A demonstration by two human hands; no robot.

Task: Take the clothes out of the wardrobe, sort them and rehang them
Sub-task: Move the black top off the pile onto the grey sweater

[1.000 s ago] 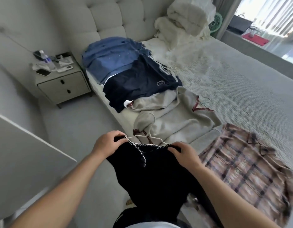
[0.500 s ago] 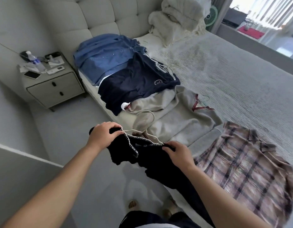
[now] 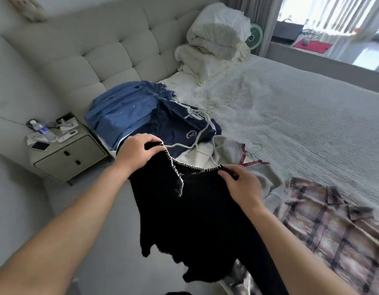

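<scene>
A black knit top [image 3: 197,213] with white stitched trim at the neck hangs in front of me over the edge of the bed [image 3: 290,116]. My left hand [image 3: 137,154] grips its left shoulder and my right hand [image 3: 241,184] pinches its right shoulder. A white hanger [image 3: 197,145] shows just above the neckline. Behind it on the bed lie a blue denim shirt [image 3: 122,111], a navy T-shirt [image 3: 175,126] and a grey sweater with red trim [image 3: 233,152]. A plaid shirt [image 3: 324,222] lies at the right.
A bedside cabinet [image 3: 71,154] at the left carries a bottle, a phone and small items. Folded white bedding [image 3: 214,41] is piled at the headboard. A green fan [image 3: 255,38] stands by the window. Grey floor runs between the cabinet and the bed.
Both hands have lifted the black top higher and spread it by the shoulders, so it hangs flatter. The view has tilted up towards the headboard.
</scene>
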